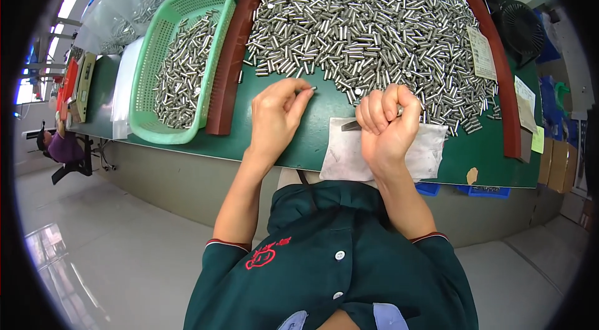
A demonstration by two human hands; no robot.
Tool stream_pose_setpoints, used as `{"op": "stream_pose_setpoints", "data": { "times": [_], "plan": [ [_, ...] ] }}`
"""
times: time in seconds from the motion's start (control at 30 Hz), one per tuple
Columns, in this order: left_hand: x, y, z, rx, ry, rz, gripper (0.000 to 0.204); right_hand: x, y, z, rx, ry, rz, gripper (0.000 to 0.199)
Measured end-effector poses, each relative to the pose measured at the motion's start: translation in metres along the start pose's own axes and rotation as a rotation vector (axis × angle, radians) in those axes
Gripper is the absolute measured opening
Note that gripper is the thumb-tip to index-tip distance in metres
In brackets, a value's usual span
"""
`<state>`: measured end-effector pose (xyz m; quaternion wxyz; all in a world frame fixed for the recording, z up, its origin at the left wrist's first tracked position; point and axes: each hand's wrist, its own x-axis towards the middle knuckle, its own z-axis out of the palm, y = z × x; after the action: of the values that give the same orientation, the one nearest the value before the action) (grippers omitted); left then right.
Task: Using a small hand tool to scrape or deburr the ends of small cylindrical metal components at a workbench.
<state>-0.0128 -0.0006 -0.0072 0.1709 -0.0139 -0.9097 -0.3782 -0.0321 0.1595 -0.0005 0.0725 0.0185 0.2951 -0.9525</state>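
My left hand (275, 114) is closed in a pinch over the green table, with the tip of a small metal pin (314, 88) showing at its fingertips. Curled into a fist, my right hand (388, 123) grips a flat dark metal tool (351, 126), whose narrow end sticks out to the left; its exact kind is hidden by my fingers. Under that hand lies a smudged white cloth (343, 154) at the table's front edge. Just beyond both hands spreads a large heap of short shiny metal pins (355, 24).
Red-brown rails (226, 89) border the heap at left, right and back. A light green basket (138, 89) with more pins stands left. Paper labels (482, 55) lie by the right rail (510, 124), near a black fan (519, 29). Far left, a person (64, 146) sits.
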Motion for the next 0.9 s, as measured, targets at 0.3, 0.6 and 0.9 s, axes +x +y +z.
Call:
{"op": "stream_pose_setpoints", "data": {
  "times": [0.3,0.6,0.9],
  "plan": [
    [-0.018,0.006,0.002,-0.139,-0.051,-0.103,0.008,-0.001,0.001,-0.001,-0.042,-0.010,-0.010,0.035],
    [-0.023,0.027,-0.004,-0.034,-0.177,-0.007,0.007,-0.001,0.000,-0.002,0.019,-0.005,-0.044,0.035],
    [-0.032,0.031,-0.002,-0.323,-0.251,-0.301,0.009,-0.001,0.000,-0.004,0.072,-0.004,-0.072,0.034]
  ]
}}
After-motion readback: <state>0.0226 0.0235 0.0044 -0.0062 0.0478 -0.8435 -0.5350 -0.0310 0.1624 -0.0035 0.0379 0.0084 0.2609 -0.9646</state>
